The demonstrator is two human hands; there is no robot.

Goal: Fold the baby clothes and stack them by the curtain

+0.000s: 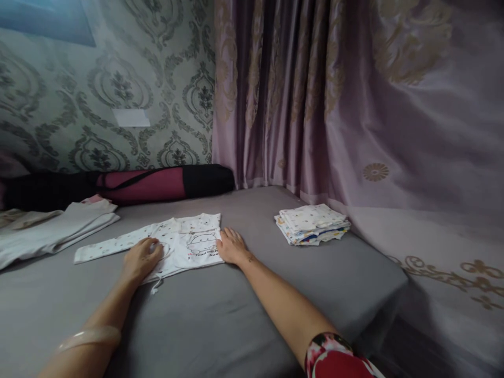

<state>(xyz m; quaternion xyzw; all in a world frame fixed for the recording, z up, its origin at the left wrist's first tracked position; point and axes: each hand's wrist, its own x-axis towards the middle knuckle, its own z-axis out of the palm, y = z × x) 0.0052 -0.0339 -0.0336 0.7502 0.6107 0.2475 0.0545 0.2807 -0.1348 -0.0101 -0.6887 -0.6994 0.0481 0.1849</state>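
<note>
A small white baby shirt (pixel 181 226) with tiny dots and a cartoon animal print lies flat on the grey bed sheet. One long sleeve stretches out to the left, and a white tie string hangs off its near edge. My left hand (pixel 142 260) rests on the shirt near the base of that sleeve, fingers loosely bent, thumb apart. My right hand (pixel 233 245) lies flat along the shirt's right edge, its fingers stretched out. Neither hand grips the cloth visibly. A pale bangle circles my left forearm.
A stack of folded printed baby clothes (pixel 313 223) sits to the right, near the bed's edge. Pale garments (pixel 74 223) lie at the left. Along the wall rests a long black and maroon bag (pixel 153 184). A purple curtain (pixel 275 105) hangs behind the bed (pixel 220 315).
</note>
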